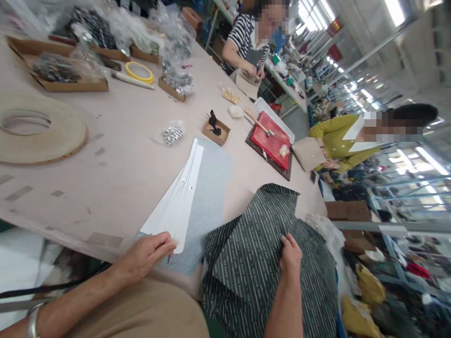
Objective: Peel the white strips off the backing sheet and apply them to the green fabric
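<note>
My left hand (151, 253) is closed at the lower end of several white card strips (181, 206), fanned out on a grey-blue sheet (213, 188). A thin dark tip pokes out below its fingers; I cannot make out what the hand holds. My right hand (291, 253) pinches dark lining fabric (253, 249) printed with pale slanted lines of lettering. That fabric lies in folded layers over the table's near edge and hangs down beside my lap. The fingertips of my right hand are partly hidden behind the hand.
On the table (123, 188) are a big tape roll (70, 126), a yellow ring (139, 72), a bag of metal parts (173, 134), a small cardboard box (221, 136) and a red board (271, 141) with a hammer (260, 124). Two people work beyond, each handling a beige piece.
</note>
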### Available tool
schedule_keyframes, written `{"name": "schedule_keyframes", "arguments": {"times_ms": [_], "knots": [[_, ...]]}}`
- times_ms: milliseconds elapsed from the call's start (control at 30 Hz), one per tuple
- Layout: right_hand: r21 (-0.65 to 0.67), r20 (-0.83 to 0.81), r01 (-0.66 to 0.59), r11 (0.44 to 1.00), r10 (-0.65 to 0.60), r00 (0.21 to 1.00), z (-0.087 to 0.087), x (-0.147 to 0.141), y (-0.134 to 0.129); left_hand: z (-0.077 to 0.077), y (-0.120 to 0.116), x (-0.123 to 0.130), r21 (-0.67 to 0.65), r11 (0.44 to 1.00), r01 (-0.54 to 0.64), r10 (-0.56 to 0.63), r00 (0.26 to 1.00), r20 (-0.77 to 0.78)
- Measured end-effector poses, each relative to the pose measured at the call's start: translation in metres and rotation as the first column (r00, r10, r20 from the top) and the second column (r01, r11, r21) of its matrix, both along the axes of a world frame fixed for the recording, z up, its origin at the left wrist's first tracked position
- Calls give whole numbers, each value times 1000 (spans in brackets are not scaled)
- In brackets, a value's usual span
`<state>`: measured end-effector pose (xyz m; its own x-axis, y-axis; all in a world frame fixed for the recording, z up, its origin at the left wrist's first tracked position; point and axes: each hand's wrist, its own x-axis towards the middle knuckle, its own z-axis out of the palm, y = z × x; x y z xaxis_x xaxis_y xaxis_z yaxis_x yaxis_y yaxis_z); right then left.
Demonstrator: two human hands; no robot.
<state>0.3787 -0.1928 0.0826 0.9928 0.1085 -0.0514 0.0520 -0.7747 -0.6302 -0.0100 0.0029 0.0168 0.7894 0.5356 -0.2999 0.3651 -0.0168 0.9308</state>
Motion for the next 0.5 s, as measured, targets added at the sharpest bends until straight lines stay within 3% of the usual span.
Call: {"name": "schedule_keyframes", "arguments": {"times_ms": [100, 200, 267, 300, 333, 367, 433, 500], "knots": [[-165, 51, 77, 983, -69, 996, 27, 8, -42, 3, -1, 4, 141, 990, 10, -16, 999, 42], [-275, 95, 58, 960, -33, 995, 37, -10, -47, 4, -1, 7, 402, 916, 0, -62, 988, 142], [-238, 35, -86, 968, 97, 995, 35, -42, -27, 4, 1, 7, 565, 825, -18, -112, 974, 195], [-140, -24, -234, 962, 233, 972, 32, -64, -11, 5, 2, 7, 628, 778, -25, -137, 968, 208], [1, -99, -405, 914, 403, 910, 29, -89, 7, 6, 3, 6, 677, 735, -29, -158, 964, 213], [108, -137, -568, 816, 578, 804, 27, -114, 26, 7, 3, 6, 716, 697, -29, -176, 962, 211], [188, -68, -836, 516, 856, 513, 23, -162, 62, 10, 5, 6, 772, 635, -29, -198, 960, 199], [129, 44, -964, 234, 970, 241, 21, -197, 88, 13, 5, 4, 805, 592, -31, -205, 961, 187]]}}
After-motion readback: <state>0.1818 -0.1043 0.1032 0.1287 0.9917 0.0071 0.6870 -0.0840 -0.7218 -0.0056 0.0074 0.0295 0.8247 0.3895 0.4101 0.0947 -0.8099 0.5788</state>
